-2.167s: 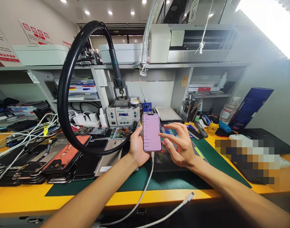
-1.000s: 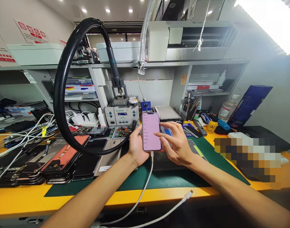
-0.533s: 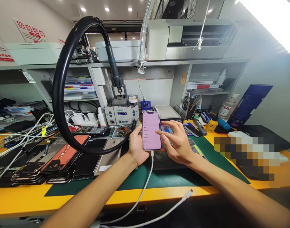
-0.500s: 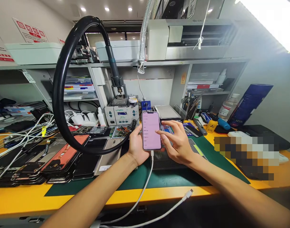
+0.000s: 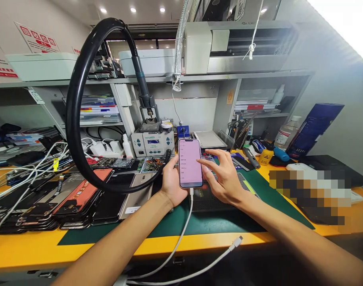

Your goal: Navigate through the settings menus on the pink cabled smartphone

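Observation:
My left hand [image 5: 173, 180] is wrapped round a smartphone [image 5: 190, 163], held upright with its pinkish screen facing me. A list of menu lines shows on that screen, too small to read. Plugged into the phone's lower edge is a white charging cable [image 5: 187, 222], which runs down past the bench edge. My right hand [image 5: 224, 174] is at the phone's right side, fingers apart, with one fingertip at the screen; whether it touches the glass I cannot tell. Beneath both hands lies a dark perforated device [image 5: 211, 202] on the green mat [image 5: 175, 230].
Stacked phone screens [image 5: 80, 194] fill the left bench. A thick black hose [image 5: 72, 103] loops up beside a rework station [image 5: 154, 143]. A second white cable [image 5: 217, 258] sticks out before the bench edge. Bottles and tools, including a yellow bottle [image 5: 266, 158], stand at the right.
The list on the phone screen has shifted upward, and a grey band shows at its bottom. My right fingertip has moved slightly up. My left hand keeps its hold.

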`<action>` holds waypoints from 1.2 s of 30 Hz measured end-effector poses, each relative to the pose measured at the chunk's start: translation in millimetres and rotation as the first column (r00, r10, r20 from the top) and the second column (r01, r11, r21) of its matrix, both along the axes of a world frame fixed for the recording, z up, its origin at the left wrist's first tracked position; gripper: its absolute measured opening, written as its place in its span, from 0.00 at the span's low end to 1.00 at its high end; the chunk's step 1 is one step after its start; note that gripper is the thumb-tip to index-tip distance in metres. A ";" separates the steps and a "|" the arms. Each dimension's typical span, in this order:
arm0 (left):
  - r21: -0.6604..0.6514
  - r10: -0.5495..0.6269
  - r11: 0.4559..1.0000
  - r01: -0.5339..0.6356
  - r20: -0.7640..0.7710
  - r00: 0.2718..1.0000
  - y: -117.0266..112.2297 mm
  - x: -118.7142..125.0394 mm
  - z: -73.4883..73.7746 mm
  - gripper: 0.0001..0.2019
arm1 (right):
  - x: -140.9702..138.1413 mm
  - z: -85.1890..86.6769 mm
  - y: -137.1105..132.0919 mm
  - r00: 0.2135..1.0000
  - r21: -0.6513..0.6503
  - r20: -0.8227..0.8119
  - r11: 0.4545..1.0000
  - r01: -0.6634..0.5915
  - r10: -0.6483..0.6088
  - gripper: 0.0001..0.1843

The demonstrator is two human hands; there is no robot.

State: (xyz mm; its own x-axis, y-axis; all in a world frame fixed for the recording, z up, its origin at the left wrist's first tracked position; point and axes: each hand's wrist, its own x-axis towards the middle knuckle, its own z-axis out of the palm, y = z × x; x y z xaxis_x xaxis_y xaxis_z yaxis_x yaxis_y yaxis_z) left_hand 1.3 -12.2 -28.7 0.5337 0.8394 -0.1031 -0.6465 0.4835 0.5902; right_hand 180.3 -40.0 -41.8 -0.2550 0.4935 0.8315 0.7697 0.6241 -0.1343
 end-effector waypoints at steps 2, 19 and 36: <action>0.008 -0.010 1.000 0.010 -0.005 1.000 -0.2 0.1 0.3 0.29 | 0.4 -0.2 0.3 1.000 -0.010 0.002 1.000 0.009 -0.009 0.17; -0.023 0.030 0.999 -0.031 -0.019 0.999 -3.0 0.7 4.6 0.28 | 0.2 4.9 -3.6 0.994 0.050 0.015 0.993 -0.106 0.105 0.14; -0.009 0.052 0.999 -0.051 0.042 0.998 -3.0 3.1 5.6 0.26 | -1.9 6.0 -10.1 0.966 0.031 0.115 0.972 -0.234 0.229 0.13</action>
